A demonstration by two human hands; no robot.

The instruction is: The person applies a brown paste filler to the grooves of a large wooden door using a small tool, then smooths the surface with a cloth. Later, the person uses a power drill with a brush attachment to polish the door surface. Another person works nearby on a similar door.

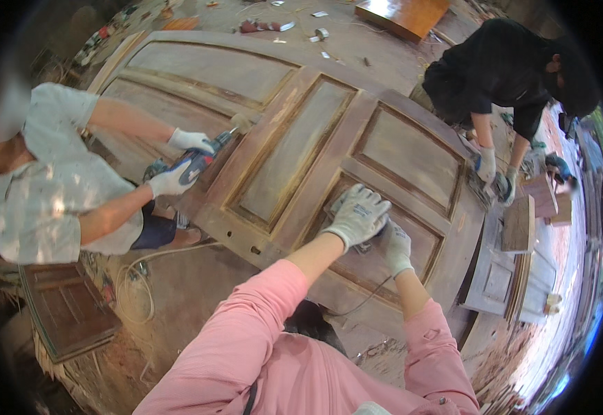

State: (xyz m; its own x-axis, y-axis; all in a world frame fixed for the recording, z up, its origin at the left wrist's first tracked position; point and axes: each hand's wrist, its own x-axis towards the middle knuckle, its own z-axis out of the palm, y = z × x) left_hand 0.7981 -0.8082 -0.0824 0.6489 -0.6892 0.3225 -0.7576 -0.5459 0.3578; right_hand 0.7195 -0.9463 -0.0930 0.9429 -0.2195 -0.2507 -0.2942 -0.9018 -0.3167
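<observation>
My gloved left hand (359, 216) lies over the top of a corded sander (363, 247), fingers curled down onto it. My right hand (395, 250), also in a pale glove, wraps round the tool's near right side. Most of the sander is hidden beneath both hands, and its dark cord (369, 299) trails toward me. It rests in a recessed panel of a large brown wooden door (294, 242) lying flat. The door has several framed panels with raised mouldings and a greyish, worn surface.
At left, a co-worker's gloved hands hold a blue drill (194, 162) with a round attachment (240, 124) at the door. Another person in black (498, 69) bends over the far right edge. Wooden blocks (518, 225), a dark panel (66, 304) and a pale hose (151, 297) lie around.
</observation>
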